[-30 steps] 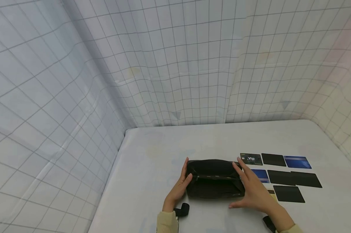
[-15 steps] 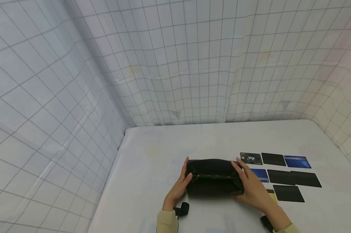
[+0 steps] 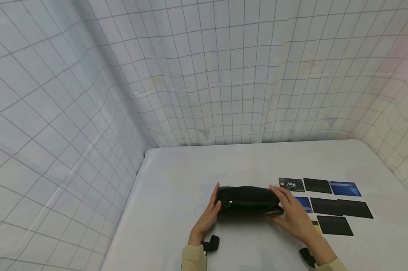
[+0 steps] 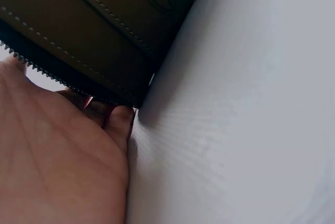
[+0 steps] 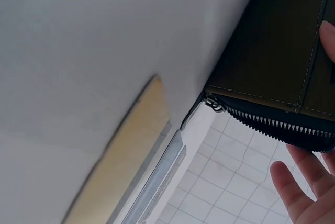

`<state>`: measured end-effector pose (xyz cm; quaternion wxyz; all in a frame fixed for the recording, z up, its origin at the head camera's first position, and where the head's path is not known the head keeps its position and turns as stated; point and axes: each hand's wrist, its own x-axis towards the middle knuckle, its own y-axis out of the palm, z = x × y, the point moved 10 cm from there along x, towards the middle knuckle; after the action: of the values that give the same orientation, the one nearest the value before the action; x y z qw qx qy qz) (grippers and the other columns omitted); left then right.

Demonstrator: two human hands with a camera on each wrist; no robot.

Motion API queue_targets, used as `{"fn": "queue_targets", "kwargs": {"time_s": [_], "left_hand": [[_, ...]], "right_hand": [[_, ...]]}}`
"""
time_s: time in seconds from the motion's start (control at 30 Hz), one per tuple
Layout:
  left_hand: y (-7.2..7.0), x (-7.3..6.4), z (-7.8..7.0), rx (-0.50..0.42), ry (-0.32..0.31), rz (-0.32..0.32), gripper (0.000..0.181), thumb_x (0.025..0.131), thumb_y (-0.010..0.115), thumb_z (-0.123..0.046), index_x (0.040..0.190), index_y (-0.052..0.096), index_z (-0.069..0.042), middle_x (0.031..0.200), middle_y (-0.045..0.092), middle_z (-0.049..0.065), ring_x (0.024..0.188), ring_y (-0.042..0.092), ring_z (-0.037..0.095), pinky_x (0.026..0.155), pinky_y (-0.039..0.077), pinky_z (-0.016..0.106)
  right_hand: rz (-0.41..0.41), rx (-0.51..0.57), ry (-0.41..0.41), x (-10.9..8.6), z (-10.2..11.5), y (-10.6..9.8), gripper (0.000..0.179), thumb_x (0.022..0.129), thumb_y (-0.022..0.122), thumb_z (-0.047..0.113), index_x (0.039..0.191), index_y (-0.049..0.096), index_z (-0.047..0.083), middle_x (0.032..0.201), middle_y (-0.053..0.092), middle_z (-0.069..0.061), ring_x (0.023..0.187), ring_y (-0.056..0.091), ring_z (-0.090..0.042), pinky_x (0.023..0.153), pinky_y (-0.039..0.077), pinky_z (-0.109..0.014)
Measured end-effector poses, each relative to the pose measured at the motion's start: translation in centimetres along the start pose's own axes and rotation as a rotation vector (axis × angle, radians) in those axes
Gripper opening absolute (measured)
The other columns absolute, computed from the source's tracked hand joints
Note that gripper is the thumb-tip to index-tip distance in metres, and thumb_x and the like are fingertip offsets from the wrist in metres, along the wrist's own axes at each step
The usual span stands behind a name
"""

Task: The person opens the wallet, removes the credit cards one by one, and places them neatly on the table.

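A long black zip wallet [image 3: 248, 194] stands on its edge on the white table, its top side partly folded down. My left hand [image 3: 204, 223] grips its left end, thumb in front and fingers behind. At the other end my right hand [image 3: 295, 220] holds it between thumb and fingers, thumb low at the front. In the left wrist view the wallet [image 4: 99, 33] shows white stitching, a round emblem and zip teeth along its edge. A metal zip pull [image 5: 213, 103] hangs at the wallet's corner in the right wrist view. The wallet's inside is dark.
Several cards lie to the right: a "Vip" card [image 3: 292, 184], black cards [image 3: 334, 225] and blue cards [image 3: 345, 188]. A yellow card [image 5: 131, 135] is partly hidden behind my right hand in the head view. Grid-patterned curtains [image 3: 204, 75] surround the white table [image 3: 170, 195].
My right thumb has come in from the open table to the wallet's lower front corner. The front side has risen, so the wallet's wide opening is now much narrower. The left hand stays put.
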<state>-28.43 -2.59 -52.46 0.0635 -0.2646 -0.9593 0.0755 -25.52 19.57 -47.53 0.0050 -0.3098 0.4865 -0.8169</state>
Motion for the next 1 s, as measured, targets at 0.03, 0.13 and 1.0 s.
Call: {"fn": "queue_targets", "kwargs": {"time_s": [0.03, 0.13, 1.0], "left_hand": [[0.0, 0.0, 0.0, 0.002, 0.004, 0.003, 0.058, 0.103, 0.026, -0.017, 0.15, -0.007, -0.022, 0.155, -0.012, 0.0, 0.141, -0.012, 0.026, 0.109, 0.004, 0.059], [0.1, 0.0, -0.1, 0.004, 0.017, 0.018, 0.057, 0.103, 0.024, -0.016, 0.149, -0.009, -0.023, 0.155, -0.014, -0.001, 0.14, -0.014, 0.026, 0.108, 0.002, 0.06], [0.0, 0.2, 0.5, 0.005, -0.025, -0.014, 0.067, 0.1, 0.041, -0.02, 0.15, -0.003, -0.023, 0.155, -0.007, -0.004, 0.14, -0.007, 0.017, 0.111, 0.01, 0.049]], "right_hand": [[-0.005, 0.002, 0.013, 0.1, -0.1, -0.1, 0.109, 0.051, 0.091, 0.022, 0.144, 0.034, 0.016, 0.131, 0.044, -0.01, 0.107, 0.052, -0.028, 0.083, 0.047, -0.047], [-0.022, 0.004, 0.047, 0.3, -0.3, -0.2, 0.103, 0.053, 0.09, 0.022, 0.142, 0.038, 0.02, 0.127, 0.048, -0.008, 0.105, 0.054, -0.028, 0.08, 0.048, -0.046], [-0.128, 0.045, 0.147, 1.0, -1.0, -0.4, 0.077, 0.06, 0.087, 0.021, 0.128, 0.053, 0.018, 0.11, 0.054, 0.0, 0.084, 0.056, -0.013, 0.061, 0.048, -0.031]]}}
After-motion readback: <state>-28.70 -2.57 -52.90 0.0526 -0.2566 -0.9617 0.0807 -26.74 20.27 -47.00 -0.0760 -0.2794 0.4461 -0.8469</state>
